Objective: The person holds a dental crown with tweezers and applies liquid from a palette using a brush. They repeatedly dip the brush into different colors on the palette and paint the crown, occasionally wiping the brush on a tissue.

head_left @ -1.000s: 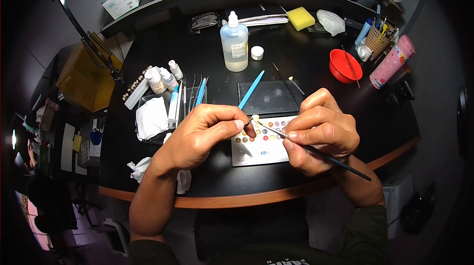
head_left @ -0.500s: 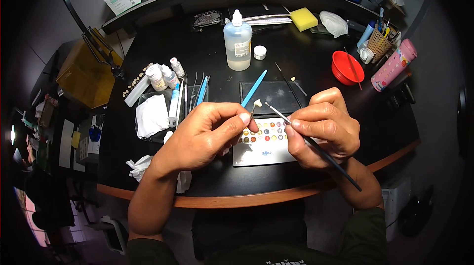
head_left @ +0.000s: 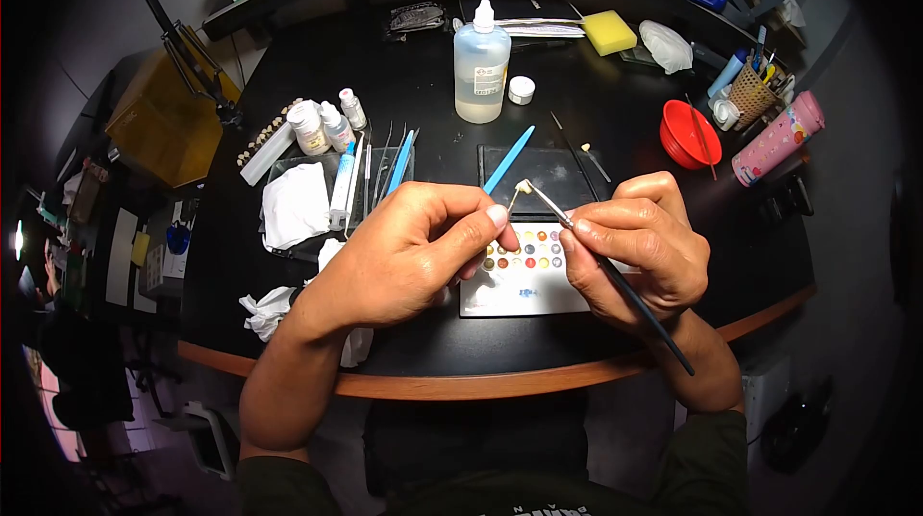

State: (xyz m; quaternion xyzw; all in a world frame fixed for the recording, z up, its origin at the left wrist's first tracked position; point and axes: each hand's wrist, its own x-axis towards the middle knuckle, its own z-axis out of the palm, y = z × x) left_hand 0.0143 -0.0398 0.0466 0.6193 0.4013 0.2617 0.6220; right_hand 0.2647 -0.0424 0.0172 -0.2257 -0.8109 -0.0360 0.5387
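Note:
My left hand pinches a thin stick that carries a small ivory-white tooth crown at its upper end. In my right hand is a fine paintbrush, its dark handle slanting down to the right. The brush tip meets the crown, apparently touching it. Below both hands lies a white palette with rows of coloured paint wells, partly covered by my fingers. Behind it sits a dark flat tray, with a blue-handled tool across its left side.
A clear plastic bottle and a small white jar stand behind. A red bowl and pink flask are at right. Small bottles, tools and white tissue are at left. A yellow sponge lies farther back.
The brush tip has closed the gap to the crown and now meets it. The view has shifted slightly, so the table items appear displaced.

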